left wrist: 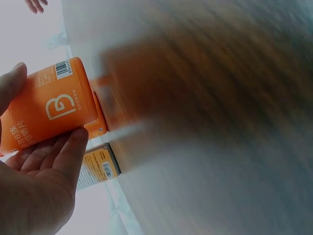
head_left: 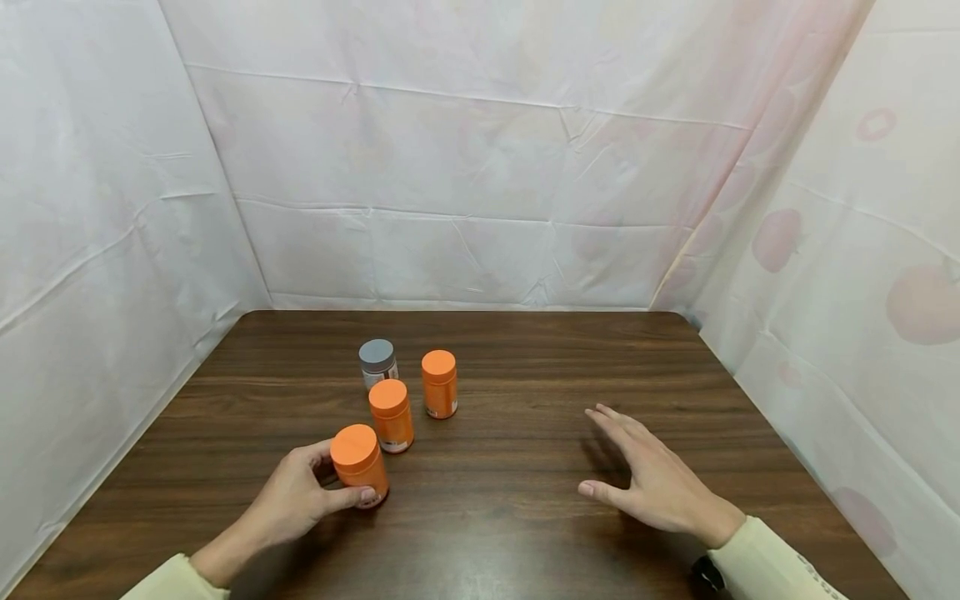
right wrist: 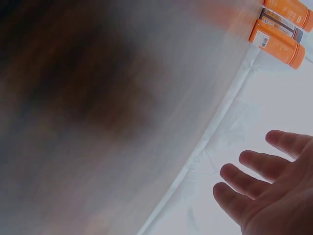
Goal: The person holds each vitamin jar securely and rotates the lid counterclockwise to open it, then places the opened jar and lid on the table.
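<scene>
My left hand [head_left: 288,496] grips an orange bottle [head_left: 358,467] near the front left, thumb on one side and fingers on the other. It is upright or nearly so; whether its base touches the table I cannot tell. In the left wrist view, white lettering and a barcode show on this orange bottle [left wrist: 51,105]. Just behind it stands a second orange bottle [head_left: 392,417], and farther back a third orange bottle [head_left: 439,385]. A grey-lidded bottle [head_left: 378,362] is partly hidden behind the second one. My right hand [head_left: 652,475] hovers at the right, fingers extended, holding nothing.
The dark wood-grain table [head_left: 510,467] has rounded far corners. White sheeting [head_left: 465,150] hangs behind it and along both sides, with faint fruit prints on the right sheet [head_left: 847,275].
</scene>
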Demonstrator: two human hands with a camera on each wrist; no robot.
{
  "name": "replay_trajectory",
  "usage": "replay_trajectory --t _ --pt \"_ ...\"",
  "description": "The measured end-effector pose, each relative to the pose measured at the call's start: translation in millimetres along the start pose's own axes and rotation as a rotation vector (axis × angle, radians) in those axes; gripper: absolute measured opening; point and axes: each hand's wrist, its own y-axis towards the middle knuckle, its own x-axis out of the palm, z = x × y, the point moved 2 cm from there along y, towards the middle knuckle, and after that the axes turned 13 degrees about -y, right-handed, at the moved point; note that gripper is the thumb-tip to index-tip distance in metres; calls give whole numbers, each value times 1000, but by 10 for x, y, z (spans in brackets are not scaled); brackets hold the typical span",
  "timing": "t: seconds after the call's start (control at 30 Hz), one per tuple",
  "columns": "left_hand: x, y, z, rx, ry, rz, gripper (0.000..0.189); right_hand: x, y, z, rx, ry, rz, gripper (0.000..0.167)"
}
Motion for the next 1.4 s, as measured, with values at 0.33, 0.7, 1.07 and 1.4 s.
replay_trajectory --t 0.33,0.7,1.07,1.4 --pt "95 5 51 24 -6 -5 55 -7 13 -54 -20 3 5 93" --pt "202 40 123 82 1 -33 53 -13 22 -104 -28 15 4 93" --pt "295 45 207 120 7 -39 54 -14 20 -166 -22 47 1 94" --pt "383 59 241 120 6 -48 56 -6 30 -238 -9 100 4 91"
